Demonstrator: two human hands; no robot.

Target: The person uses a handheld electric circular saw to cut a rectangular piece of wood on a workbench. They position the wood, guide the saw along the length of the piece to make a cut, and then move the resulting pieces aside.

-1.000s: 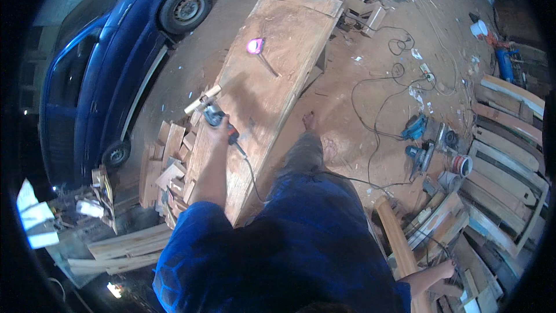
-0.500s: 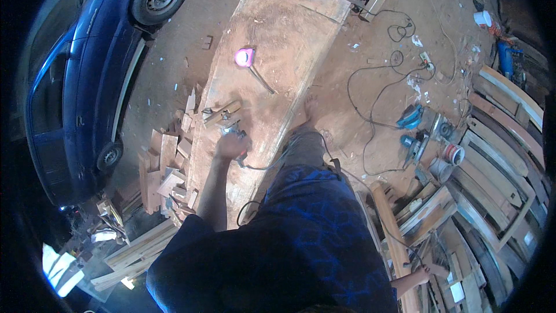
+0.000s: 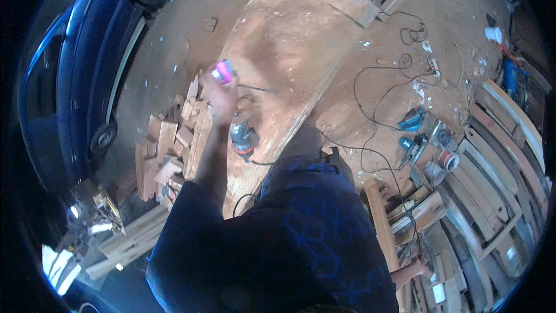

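My left hand (image 3: pixel 220 98) reaches over the left edge of the long workbench board (image 3: pixel 284 40) and is closed on a pink tape measure (image 3: pixel 222 71), blurred by motion. A grey corded power tool with a red band (image 3: pixel 242 139) lies on the board just below that hand; its exact kind is unclear. Beside the tape measure, a thin dark stick (image 3: pixel 260 88) rests on the dusty surface. Far off at the lower right, my right hand (image 3: pixel 411 271) is held low by stacked timber and a hanging cord; its fingers are too blurred to read.
A blue car (image 3: pixel 95 64) stands at the left. Wood offcuts (image 3: pixel 168 145) are heaped along the board's left side. Black cords (image 3: pixel 370 110) snake over the ground to the right, near teal power tools (image 3: pixel 411 119). Curved timber pieces (image 3: pixel 486 168) are stacked at the right.
My left hand has let go of the power tool, moved up the board and taken hold of the tape measure, which has shifted left. The view has moved slightly.
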